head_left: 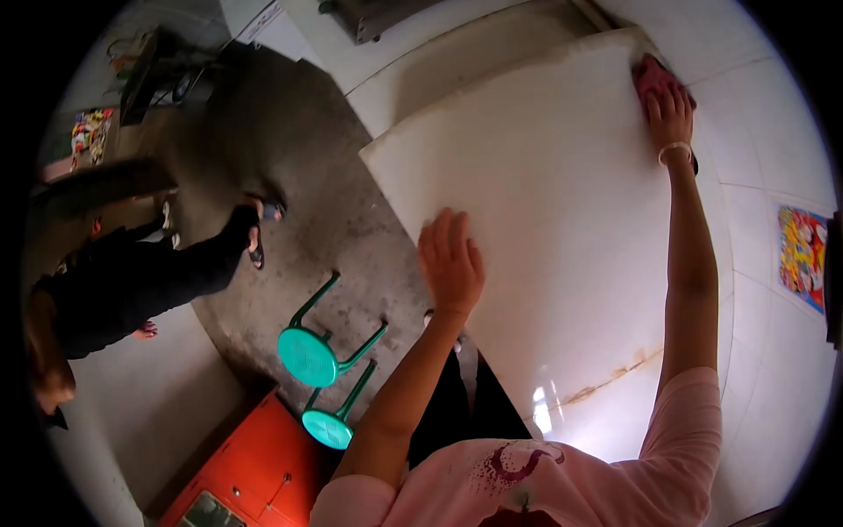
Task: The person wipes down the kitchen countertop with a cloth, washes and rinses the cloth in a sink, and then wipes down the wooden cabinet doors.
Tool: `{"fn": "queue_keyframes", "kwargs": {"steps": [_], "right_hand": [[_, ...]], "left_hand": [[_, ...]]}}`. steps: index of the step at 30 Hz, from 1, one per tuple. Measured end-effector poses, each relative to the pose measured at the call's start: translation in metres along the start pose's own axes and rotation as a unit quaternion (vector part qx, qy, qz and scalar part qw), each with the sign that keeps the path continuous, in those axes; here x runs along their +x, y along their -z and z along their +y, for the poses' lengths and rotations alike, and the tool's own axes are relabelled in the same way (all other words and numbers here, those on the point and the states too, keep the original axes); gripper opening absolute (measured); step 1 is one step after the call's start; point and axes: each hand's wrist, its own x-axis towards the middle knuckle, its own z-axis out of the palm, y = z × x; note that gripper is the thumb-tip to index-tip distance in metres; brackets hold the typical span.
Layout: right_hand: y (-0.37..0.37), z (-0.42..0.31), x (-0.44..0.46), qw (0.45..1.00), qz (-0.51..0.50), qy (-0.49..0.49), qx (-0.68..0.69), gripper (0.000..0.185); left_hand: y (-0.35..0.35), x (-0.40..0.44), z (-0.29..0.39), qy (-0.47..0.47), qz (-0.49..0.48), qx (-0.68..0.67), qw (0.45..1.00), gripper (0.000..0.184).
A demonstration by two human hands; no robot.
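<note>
Far left: another person (132, 290) in dark clothes, legs reaching out over the grey floor (351, 220), dark sandals on the feet. Right of that, a green stool (307, 357), a second green stool (327, 429) close below it in view, and a red cabinet (255, 465) at the bottom edge.

Centre: left hand (452, 263) at the near-left edge of a white tabletop (544, 193) — fingers extended, slightly parted, nothing held. Cannot tell whether it touches the surface. Pink shirt (571, 483) at bottom. A brown-stained seam (606, 382) crosses the tabletop's lower right part, beside a bright reflection.

Right: dark red cloth (652, 77) at the top right corner of the tabletop, by the tiled wall (755, 132). Right hand (670, 114) laid over it, arm outstretched, pale band (675, 152) at the wrist; cannot tell whether the fingers grip the cloth. Hands well apart. Far right — a colourful poster (802, 255) on the tiles.
</note>
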Motion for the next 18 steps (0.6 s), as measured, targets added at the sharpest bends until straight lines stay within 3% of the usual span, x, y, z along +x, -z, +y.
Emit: {"fn": "queue_keyframes", "kwargs": {"steps": [2,4,8,9,11,13,15,18], "right_hand": [[-0.003,-0.049,0.035,0.997,0.038,0.035,0.055,0.044],[0.044,-0.121,0.052,0.962,0.116,0.095,0.229,0.041],[0.11,-0.242,0.037,0.943,0.087,0.12,0.298,0.055],[0.117,-0.268,0.03,0.927,0.122,0.141,0.327,0.054],[0.145,-0.312,0.008,0.92,0.08,0.16,0.35,0.056],[0.172,-0.348,-0.016,0.919,0.048,0.18,0.347,0.057],[0.194,-0.369,-0.038,0.91,0.029,0.19,0.367,0.057],[0.215,-0.383,-0.062,0.894,0.01,0.224,0.388,0.056]], "left_hand": [[0.0,-0.001,-0.002,0.005,-0.001,-0.008,1.0,0.036],[-0.003,-0.003,-0.004,-0.005,0.016,-0.017,1.0,0.036],[-0.002,-0.003,-0.009,-0.013,0.038,-0.061,0.997,0.036],[-0.001,-0.004,-0.012,-0.008,0.046,-0.116,0.992,0.036],[0.001,-0.012,-0.017,-0.004,0.059,-0.167,0.984,0.036],[0.006,-0.021,-0.02,0.055,0.079,-0.291,0.952,0.037],[0.024,-0.046,-0.028,0.06,0.095,-0.284,0.952,0.038],[0.057,-0.107,-0.058,0.033,0.04,-0.297,0.954,0.041]]}}
